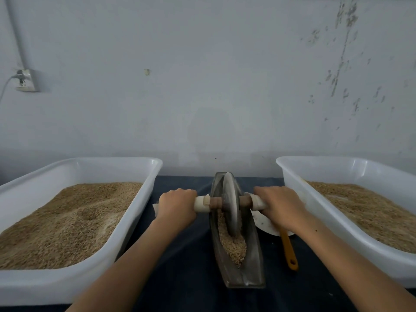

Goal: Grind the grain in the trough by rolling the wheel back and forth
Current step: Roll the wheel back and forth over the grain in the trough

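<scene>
A narrow grey metal trough (254,262) lies lengthwise on the dark table, holding coarse grain (233,244) in its near half. A grey grinding wheel (230,206) stands upright in the trough's far half, on a brown axle with white wrapped handles. My left hand (176,204) grips the left handle (201,203). My right hand (280,204) grips the right handle (256,202). Both arms reach forward from the bottom of the view.
A white plastic tub (144,199) of grain sits at the left and another white tub (299,194) of grain at the right. An orange-handled scoop (289,251) lies between the trough and the right tub. A wall stands right behind the table.
</scene>
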Demonstrator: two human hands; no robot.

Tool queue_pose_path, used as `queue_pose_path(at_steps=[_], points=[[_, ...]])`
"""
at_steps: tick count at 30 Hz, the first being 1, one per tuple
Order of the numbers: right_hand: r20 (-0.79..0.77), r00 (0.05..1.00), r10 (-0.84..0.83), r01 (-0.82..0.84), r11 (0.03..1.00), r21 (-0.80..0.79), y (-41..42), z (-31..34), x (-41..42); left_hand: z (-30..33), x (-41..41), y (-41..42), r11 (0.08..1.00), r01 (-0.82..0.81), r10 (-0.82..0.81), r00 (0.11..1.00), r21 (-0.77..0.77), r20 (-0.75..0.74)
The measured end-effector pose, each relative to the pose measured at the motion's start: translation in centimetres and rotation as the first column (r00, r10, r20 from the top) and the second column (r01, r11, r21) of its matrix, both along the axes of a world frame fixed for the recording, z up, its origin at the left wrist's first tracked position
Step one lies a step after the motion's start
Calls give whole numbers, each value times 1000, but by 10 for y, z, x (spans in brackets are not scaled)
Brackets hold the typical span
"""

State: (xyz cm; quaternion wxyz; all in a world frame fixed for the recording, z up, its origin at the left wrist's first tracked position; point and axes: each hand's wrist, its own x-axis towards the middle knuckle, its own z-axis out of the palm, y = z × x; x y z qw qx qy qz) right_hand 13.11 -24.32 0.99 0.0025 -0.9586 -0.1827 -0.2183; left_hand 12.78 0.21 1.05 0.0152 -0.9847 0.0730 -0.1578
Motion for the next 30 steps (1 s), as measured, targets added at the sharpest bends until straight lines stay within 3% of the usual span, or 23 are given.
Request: queue_pose_path(at_steps=[3, 8, 12, 16, 20, 23, 27, 30], points=[[-49, 999, -17, 16, 1000, -19, -2, 1, 3, 1, 1, 1, 1000, -6, 7, 999, 25, -34], [-305, 951, -57, 26, 994, -103, -3, 15, 1, 9, 0, 2, 997, 23, -10, 987, 79, -161], [-412, 909, -68, 27, 994, -106, -3, 23, -3, 14, -2, 4, 996, 42, -23, 970, 74, -244], [-360, 930, -73, 42, 995, -94, -2, 19, -3, 9, 0, 3, 997, 15, -2, 984, 75, -176], [-104, 992, -75, 71, 997, -37, 0, 3, 1, 0, 3, 1, 1000, 19, -19, 1000, 18, -2], [14, 998, -63, 63, 998, -27, 1, -4, 5, -3, 4, 2, 999, 27, -26, 999, -27, 18], [-23, 999, -47, 46, 998, -50, 1, 1, 4, -2, 4, 5, 1000, 26, -27, 999, -17, -46], [-184, 981, -66, 49, 994, -95, 0, 10, 0, 3, 3, 6, 999, 25, -19, 988, 37, -156]])
